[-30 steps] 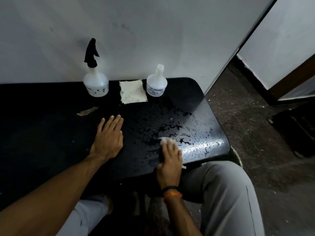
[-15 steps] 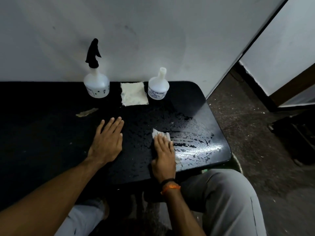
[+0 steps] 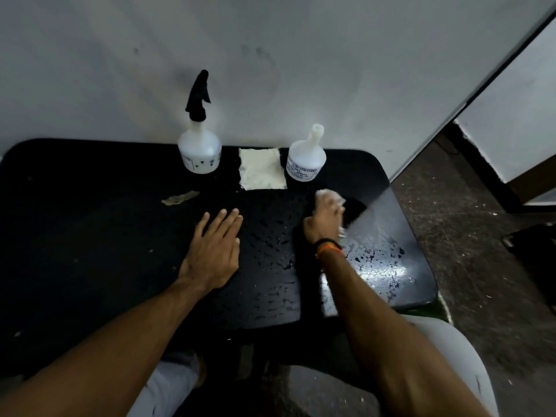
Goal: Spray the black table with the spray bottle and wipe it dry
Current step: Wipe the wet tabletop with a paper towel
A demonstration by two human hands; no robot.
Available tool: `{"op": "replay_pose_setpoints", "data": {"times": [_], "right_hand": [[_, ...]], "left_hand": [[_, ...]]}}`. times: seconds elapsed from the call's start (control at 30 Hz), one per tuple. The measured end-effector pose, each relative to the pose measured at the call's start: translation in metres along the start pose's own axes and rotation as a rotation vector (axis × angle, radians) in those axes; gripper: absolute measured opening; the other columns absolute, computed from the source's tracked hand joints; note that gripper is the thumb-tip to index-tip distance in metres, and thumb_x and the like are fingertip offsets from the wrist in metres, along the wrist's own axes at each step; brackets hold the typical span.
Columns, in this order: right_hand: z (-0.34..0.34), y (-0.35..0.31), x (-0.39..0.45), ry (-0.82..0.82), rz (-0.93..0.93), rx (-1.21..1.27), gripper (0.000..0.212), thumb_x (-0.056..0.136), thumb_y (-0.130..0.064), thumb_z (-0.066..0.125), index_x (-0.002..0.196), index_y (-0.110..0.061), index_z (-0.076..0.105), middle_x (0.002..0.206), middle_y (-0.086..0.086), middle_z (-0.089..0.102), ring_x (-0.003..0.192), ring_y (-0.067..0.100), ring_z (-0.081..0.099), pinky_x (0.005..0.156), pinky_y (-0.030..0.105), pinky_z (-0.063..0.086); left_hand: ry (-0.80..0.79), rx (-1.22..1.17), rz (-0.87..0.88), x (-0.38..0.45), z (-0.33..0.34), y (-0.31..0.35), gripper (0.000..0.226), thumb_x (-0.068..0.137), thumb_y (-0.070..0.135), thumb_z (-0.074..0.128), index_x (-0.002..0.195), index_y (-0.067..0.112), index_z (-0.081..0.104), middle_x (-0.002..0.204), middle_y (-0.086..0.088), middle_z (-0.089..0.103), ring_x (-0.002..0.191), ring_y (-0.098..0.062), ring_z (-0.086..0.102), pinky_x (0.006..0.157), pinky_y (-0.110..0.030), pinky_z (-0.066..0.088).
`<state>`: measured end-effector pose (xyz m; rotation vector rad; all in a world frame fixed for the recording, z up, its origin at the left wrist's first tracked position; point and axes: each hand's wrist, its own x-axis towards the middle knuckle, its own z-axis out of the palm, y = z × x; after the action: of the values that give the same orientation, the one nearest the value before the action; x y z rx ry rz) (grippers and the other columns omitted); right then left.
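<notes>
On black table [image 3: 90, 236], R hand [image 3: 326, 218] grip presses blurred, prob. tissue [image 3: 329, 194]; L hand [image 3: 215, 251] flat, open.

Glossy wet black table [image 3: 391, 266]; white plastic spray bottle [image 3: 199, 152].

My left hand [image 3: 215, 251] flat on the wet black table [image 3: 90, 236], my right hand [image 3: 325, 218] pressing a white cloth [image 3: 329, 195] near the capless bottle [image 3: 305, 162], spray bottle [image 3: 198, 145] by the wall

On the table [image 3: 90, 236], the spray bottle [image 3: 199, 152] stands at the back; right of it lie a folded cloth [image 3: 261, 169], then a capless bottle [image 3: 306, 164].
</notes>
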<state>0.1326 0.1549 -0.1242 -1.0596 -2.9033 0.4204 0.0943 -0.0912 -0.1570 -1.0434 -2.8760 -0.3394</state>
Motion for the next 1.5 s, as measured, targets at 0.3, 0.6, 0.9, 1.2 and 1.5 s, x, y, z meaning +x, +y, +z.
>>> {"op": "replay_pose_setpoints", "data": {"times": [0.3, 0.6, 0.9, 1.2, 1.5], "right_hand": [[0.047, -0.030, -0.179, -0.022, -0.444, 0.154, 0.087, 0.066, -0.016, 0.033, 0.153, -0.015, 0.035, 0.162, 0.001, 0.027, 0.152, 0.021, 0.020, 0.124, 0.044, 0.006], [0.009, 0.064, -0.136, 0.136, 0.293, 0.020, 0.075, 0.088, -0.013, 0.047, 0.156, -0.004, 0.017, 0.165, 0.019, 0.011, 0.153, 0.033, 0.007, 0.124, 0.052, 0.002], [0.039, -0.055, -0.154, -0.005, -0.205, 0.088, 0.090, 0.068, -0.013, 0.026, 0.157, -0.004, 0.013, 0.166, 0.016, 0.005, 0.154, 0.034, 0.001, 0.122, 0.039, -0.010], [0.044, -0.019, -0.181, 0.023, -0.213, 0.048, 0.064, 0.101, -0.022, 0.030, 0.159, -0.011, 0.006, 0.165, 0.009, -0.001, 0.155, 0.024, -0.003, 0.125, 0.044, -0.002], [0.027, -0.067, -0.065, -0.038, -0.107, -0.042, 0.065, 0.102, -0.023, 0.036, 0.155, 0.003, 0.008, 0.162, 0.026, 0.011, 0.150, 0.042, 0.010, 0.123, 0.053, 0.005]], "left_hand": [[0.023, -0.006, 0.015, 0.000, 0.001, -0.001, 0.056, 0.097, 0.029, 0.028, 0.143, 0.010, 0.053, 0.152, -0.004, 0.049, 0.142, -0.023, 0.044, 0.119, -0.049, 0.028], [-0.033, -0.001, 0.005, 0.000, 0.001, -0.003, 0.058, 0.098, 0.031, 0.023, 0.147, 0.012, 0.048, 0.156, -0.002, 0.044, 0.145, -0.021, 0.039, 0.121, -0.047, 0.021], [-0.072, -0.012, 0.020, 0.001, -0.006, -0.004, 0.053, 0.102, 0.026, 0.037, 0.155, 0.015, 0.035, 0.164, -0.001, 0.029, 0.152, -0.021, 0.025, 0.125, -0.045, 0.014], [-0.065, 0.024, -0.130, 0.001, -0.026, -0.033, 0.057, 0.102, 0.035, 0.039, 0.157, 0.025, 0.028, 0.167, -0.005, 0.015, 0.154, -0.030, 0.013, 0.124, -0.053, 0.007], [-0.134, -0.126, -0.416, 0.005, -0.032, -0.056, 0.055, 0.105, 0.030, 0.036, 0.159, 0.031, 0.020, 0.169, -0.004, 0.003, 0.155, -0.028, -0.001, 0.125, -0.052, -0.005]]}}
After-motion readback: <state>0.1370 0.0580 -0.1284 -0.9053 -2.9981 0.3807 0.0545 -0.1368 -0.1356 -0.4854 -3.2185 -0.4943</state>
